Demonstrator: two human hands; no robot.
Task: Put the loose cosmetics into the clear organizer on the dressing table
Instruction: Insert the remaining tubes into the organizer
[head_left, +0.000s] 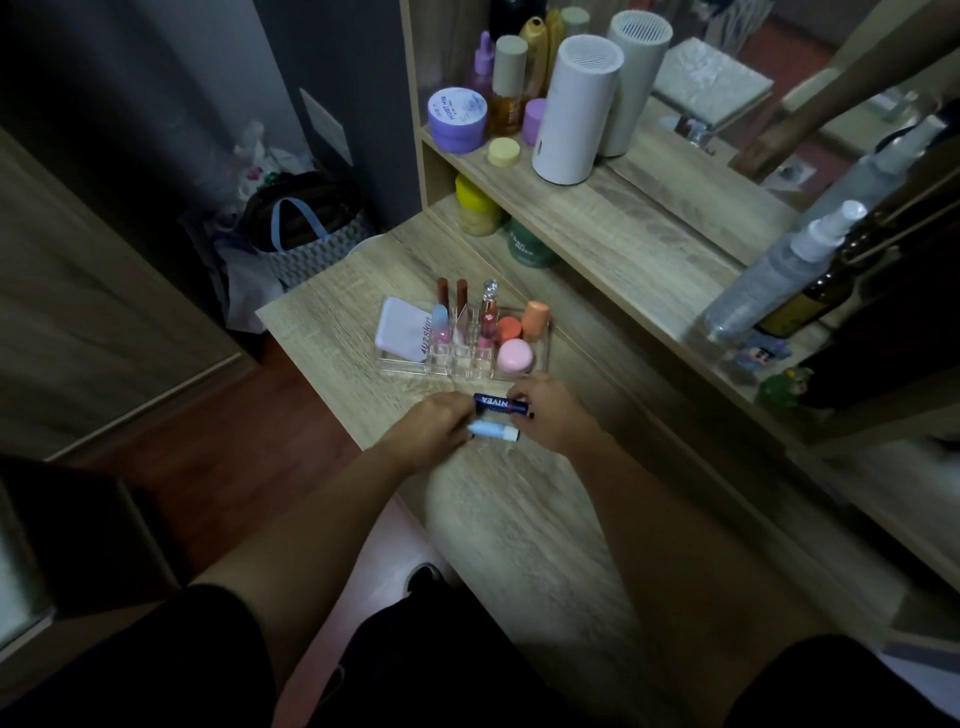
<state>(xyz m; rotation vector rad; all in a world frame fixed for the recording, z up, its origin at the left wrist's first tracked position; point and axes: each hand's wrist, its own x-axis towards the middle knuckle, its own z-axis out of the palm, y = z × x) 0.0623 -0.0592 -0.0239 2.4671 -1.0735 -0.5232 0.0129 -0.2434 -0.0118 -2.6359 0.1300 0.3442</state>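
A pale wood-grain counter (519, 499) stands beside a dark wall, bags (291, 234) heaped on the floor. The clear organizer (462, 358) sits mid-counter, lipsticks upright in it. Just in front, the right hand (556, 413) fingers pinch a dark blue lip balm (501, 404); the left hand (434, 428) grips a pale blue tube (493, 431).

Clear organizer (540, 358) sits on the wooden dressing table (519, 519), holding upright lipsticks, a white compact at left, pink and orange jars at right. Near it lie two loose sticks: a dark blue Nivea tube (501, 404) and, just nearer, a pale blue tube (493, 430).
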